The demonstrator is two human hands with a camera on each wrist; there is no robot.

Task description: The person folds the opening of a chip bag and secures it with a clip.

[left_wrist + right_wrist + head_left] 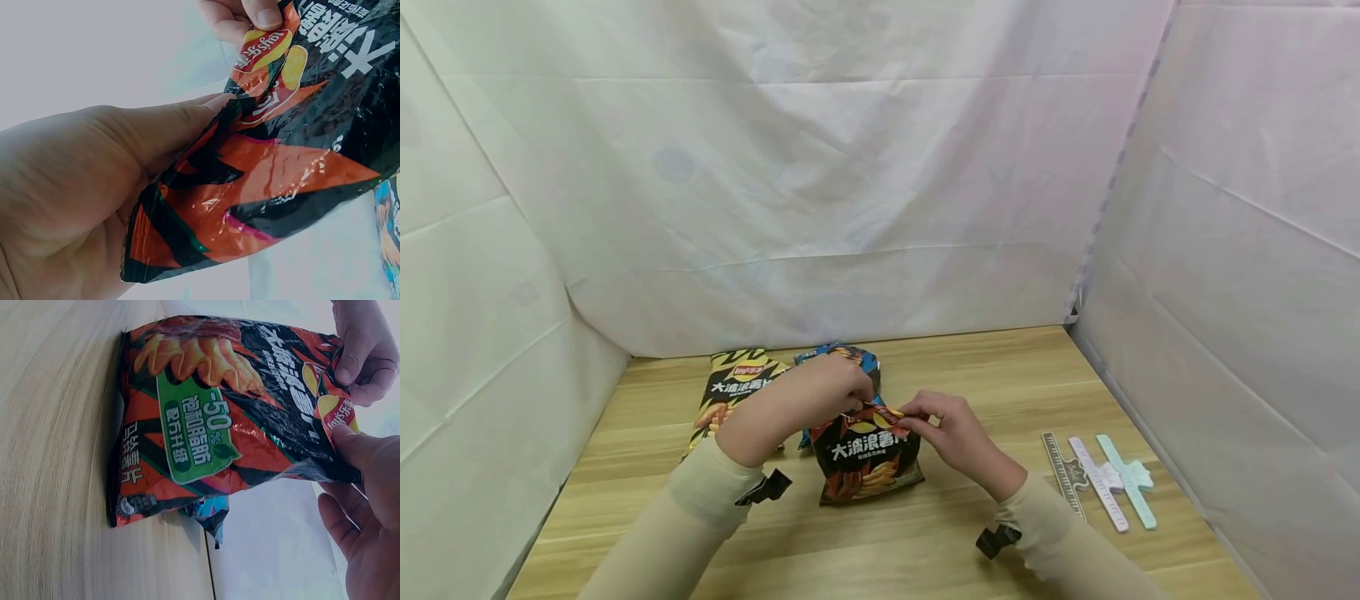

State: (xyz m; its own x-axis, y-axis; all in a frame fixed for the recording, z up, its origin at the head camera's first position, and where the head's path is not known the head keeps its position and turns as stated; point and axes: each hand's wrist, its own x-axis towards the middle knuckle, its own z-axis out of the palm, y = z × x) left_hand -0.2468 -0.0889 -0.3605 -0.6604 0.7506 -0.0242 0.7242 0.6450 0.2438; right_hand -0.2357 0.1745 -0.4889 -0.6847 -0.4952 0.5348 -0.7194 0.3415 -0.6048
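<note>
A black and red bag of potato chips (868, 458) stands upright on the table, its top edge folded over. My left hand (827, 387) pinches the fold from the left; in the left wrist view its thumb (169, 125) lies along the bag's edge. On the other side my right hand (955, 429) pinches the fold between thumb and fingers. The right wrist view shows the bag's front (206, 412), with both hands at its top. Some of the left fingers are hidden behind the bag.
A yellow and black chip bag (730, 387) lies at the back left. Behind my left hand is a blue chip bag (868, 362), partly covered. At the right lie a black clip (1063, 471), a lilac clip (1099, 479) and a mint clip (1127, 479). White cloth (850, 167) surrounds the wooden table (985, 367).
</note>
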